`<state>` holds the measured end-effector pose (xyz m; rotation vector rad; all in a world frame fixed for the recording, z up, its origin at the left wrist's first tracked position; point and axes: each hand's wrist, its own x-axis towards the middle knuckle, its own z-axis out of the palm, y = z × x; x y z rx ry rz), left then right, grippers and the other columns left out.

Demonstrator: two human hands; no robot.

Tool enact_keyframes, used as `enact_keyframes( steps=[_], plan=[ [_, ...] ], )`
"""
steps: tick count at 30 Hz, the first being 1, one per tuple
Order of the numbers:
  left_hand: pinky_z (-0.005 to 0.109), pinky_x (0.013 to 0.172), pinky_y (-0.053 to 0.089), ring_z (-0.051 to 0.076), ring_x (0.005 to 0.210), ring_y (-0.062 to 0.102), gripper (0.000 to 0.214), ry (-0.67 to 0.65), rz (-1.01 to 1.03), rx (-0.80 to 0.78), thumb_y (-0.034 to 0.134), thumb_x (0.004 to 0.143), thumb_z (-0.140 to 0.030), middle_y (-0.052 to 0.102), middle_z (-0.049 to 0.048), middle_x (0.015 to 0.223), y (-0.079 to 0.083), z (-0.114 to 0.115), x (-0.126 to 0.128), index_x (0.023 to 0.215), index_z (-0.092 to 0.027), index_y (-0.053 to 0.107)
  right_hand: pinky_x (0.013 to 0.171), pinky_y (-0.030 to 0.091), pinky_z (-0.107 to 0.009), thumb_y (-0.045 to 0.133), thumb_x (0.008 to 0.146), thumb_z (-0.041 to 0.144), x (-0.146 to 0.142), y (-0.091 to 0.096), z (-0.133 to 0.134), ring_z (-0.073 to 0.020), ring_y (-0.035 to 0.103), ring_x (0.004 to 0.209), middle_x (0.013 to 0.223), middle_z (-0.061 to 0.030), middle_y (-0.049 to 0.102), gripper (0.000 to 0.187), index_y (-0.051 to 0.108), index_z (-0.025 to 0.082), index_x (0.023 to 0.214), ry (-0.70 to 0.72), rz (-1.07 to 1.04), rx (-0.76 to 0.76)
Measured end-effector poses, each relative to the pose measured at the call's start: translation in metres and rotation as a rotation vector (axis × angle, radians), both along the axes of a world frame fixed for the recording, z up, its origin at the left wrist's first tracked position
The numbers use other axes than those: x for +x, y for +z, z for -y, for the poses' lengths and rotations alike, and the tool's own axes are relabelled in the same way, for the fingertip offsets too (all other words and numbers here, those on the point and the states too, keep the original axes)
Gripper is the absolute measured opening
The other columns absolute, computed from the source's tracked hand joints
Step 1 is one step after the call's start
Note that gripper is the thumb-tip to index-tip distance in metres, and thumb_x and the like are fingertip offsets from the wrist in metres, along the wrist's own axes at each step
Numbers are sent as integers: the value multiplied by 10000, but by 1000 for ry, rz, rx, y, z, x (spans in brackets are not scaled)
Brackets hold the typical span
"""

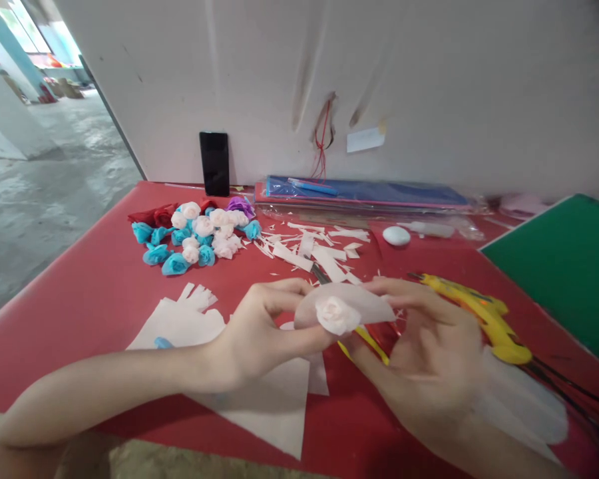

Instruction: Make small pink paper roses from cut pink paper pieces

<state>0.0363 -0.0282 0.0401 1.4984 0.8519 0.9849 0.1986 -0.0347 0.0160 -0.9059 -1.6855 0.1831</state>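
A pale pink paper rose point(337, 315), with a wider curved piece of the same paper point(374, 306) around its back, is held up over the table between both hands. My left hand point(249, 332) is closed, pinching the rose from the left between thumb and fingers. My right hand point(429, 352) has its fingertips at the upper right edge of the curved paper and its thumb below the flower. Under the hands lie scissors with yellow handles point(378, 346), partly hidden. Pale paper sheets point(274, 406) lie beneath my left forearm.
Pink, blue, red and purple paper roses point(199, 229) are heaped at the back left. Paper scraps point(324, 253) lie behind the hands. A yellow glue gun point(484, 319) and a green board point(564, 279) are on the right. A phone point(215, 164) leans against the wall.
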Motion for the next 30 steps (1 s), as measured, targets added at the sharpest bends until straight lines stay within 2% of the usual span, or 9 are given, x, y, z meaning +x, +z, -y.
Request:
enact_keyframes(
  steps=[2, 5, 10, 15, 20, 26, 30],
  plan=[
    [209, 584, 437, 107, 652, 534, 132, 1, -5, 3, 617, 681, -152, 581, 30, 712, 1, 0, -1, 557, -111, 617, 638, 476, -366, 616, 714, 136, 0, 2, 1, -216, 542, 765, 821, -52, 557, 229, 516, 224, 901, 25, 124, -20],
    [208, 590, 438, 101, 641, 523, 126, -9, 4, 4, 609, 678, -134, 567, 20, 689, 1, 0, -1, 554, -112, 610, 609, 461, -347, 557, 747, 75, 0, 7, 3, -198, 524, 704, 695, -26, 548, 166, 526, 217, 828, 94, 238, 28],
    [205, 592, 433, 98, 642, 523, 155, -5, 6, -2, 610, 688, -155, 567, 23, 693, -1, 0, 0, 539, -113, 614, 547, 467, -306, 535, 756, 75, -2, 10, 6, -185, 544, 667, 665, -11, 569, 166, 545, 238, 784, 107, 192, -60],
    [206, 635, 446, 105, 687, 550, 124, -43, 15, -50, 614, 692, -146, 598, 36, 762, 2, -1, -2, 577, -108, 638, 544, 499, -256, 540, 740, 94, -3, 12, 8, -153, 573, 622, 636, 24, 577, 170, 509, 238, 654, 108, 132, -153],
    [176, 641, 448, 86, 683, 542, 93, -48, 17, -44, 634, 673, -133, 571, 20, 737, 5, -3, -2, 588, -97, 640, 484, 489, -226, 533, 706, 97, -5, 17, 11, -149, 603, 596, 631, 39, 607, 176, 512, 236, 600, 48, 106, -292],
    [169, 636, 462, 94, 703, 571, 124, -80, 47, -132, 598, 714, -138, 597, 27, 758, 3, -2, -1, 601, -100, 632, 570, 510, -240, 503, 658, 99, -7, 16, 10, -151, 607, 594, 593, 49, 599, 149, 513, 248, 652, -32, 198, -193],
    [200, 625, 463, 113, 688, 570, 161, -158, 106, -172, 564, 759, -218, 613, 25, 741, 1, -2, -4, 656, -118, 636, 542, 503, -239, 510, 693, 143, -9, 18, 10, -155, 609, 584, 604, 38, 615, 103, 535, 243, 683, -77, 234, -179]
  ],
)
